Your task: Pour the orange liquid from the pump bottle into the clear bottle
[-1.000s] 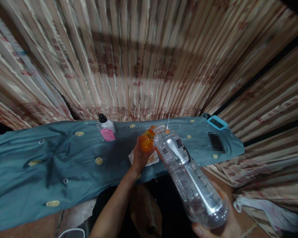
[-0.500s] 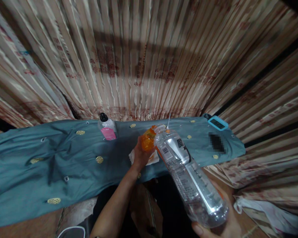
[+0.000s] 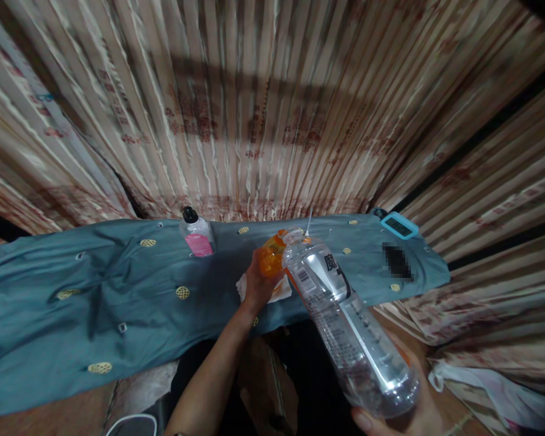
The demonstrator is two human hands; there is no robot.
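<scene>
My left hand (image 3: 260,283) is closed around an orange bottle (image 3: 272,255) above the cloth. Wrapped around the lower end of a large clear plastic bottle (image 3: 345,315) is my right hand (image 3: 409,393). That clear bottle is tilted, its neck pointing up and left to the top of the orange bottle; whether the two mouths touch I cannot tell. It looks empty and carries a label with a barcode and dark lettering. A thin white stick (image 3: 309,223) stands up just behind the bottle necks. Under my left hand lies a white tissue (image 3: 279,290).
A clear bottle with a pink label and black cap (image 3: 198,235) stands left on the blue-green cloth (image 3: 131,272). A blue-framed digital clock (image 3: 399,226) and a blurred dark object (image 3: 396,261) lie right. Pleated curtains (image 3: 254,109) close off the back. A white bag (image 3: 490,387) hangs lower right.
</scene>
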